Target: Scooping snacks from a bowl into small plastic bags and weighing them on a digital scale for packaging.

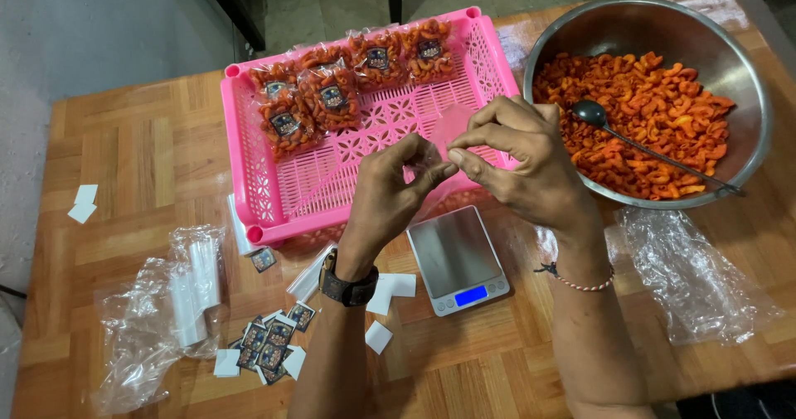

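Note:
Both my hands are raised over the table and pinch a small clear plastic bag [441,141] between their fingertips. My left hand [390,191], with a dark wristwatch, holds its lower left edge. My right hand [522,166], with a red-and-white string bracelet, holds its right side. The bag looks empty and hangs in front of a pink plastic basket [265,179]. Below my hands a small silver digital scale [457,257] with a lit blue display sits on the wooden table [124,162].
Several sealed bags of orange snacks [332,87] lie in the basket's far end. A steel bowl [746,79] of orange curled snacks with a spoon [655,150] sits right. Clear bags [166,311], small dark labels [269,340] and white paper bits lie left; crumpled plastic [692,278] lies right.

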